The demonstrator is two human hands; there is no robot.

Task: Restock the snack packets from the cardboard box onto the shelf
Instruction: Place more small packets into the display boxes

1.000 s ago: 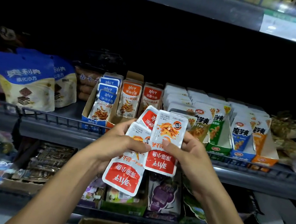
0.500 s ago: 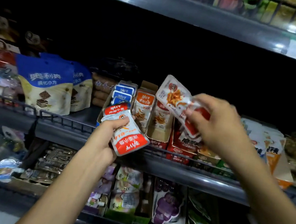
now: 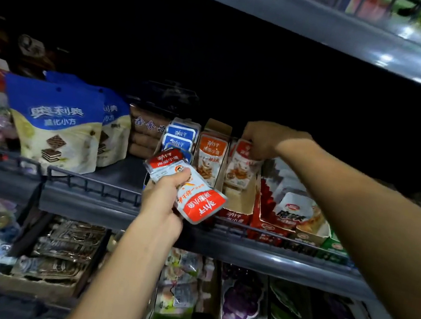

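Observation:
My left hand (image 3: 164, 196) grips a small stack of red-and-white snack packets (image 3: 198, 202) in front of the middle shelf (image 3: 93, 203). Reaching over an open display carton (image 3: 238, 201) on that shelf, my right hand (image 3: 264, 140) pinches the top of one red-and-white packet (image 3: 241, 164) that stands inside it. Left of that carton stands another carton with orange packets (image 3: 208, 156), then one with blue packets (image 3: 180, 134). The cardboard box is out of view.
Large blue-and-cream pouches (image 3: 56, 122) stand at the shelf's left. Red and green display cartons (image 3: 288, 217) fill the right side under my forearm. A low wire rail (image 3: 90, 185) runs along the shelf front. The shelf below (image 3: 251, 302) holds more snacks, and another shelf (image 3: 333, 27) hangs overhead.
My right hand carried one packet from in front of me up and back into the display carton. My left hand kept the remaining packets and shifted slightly right. The view tilted upward.

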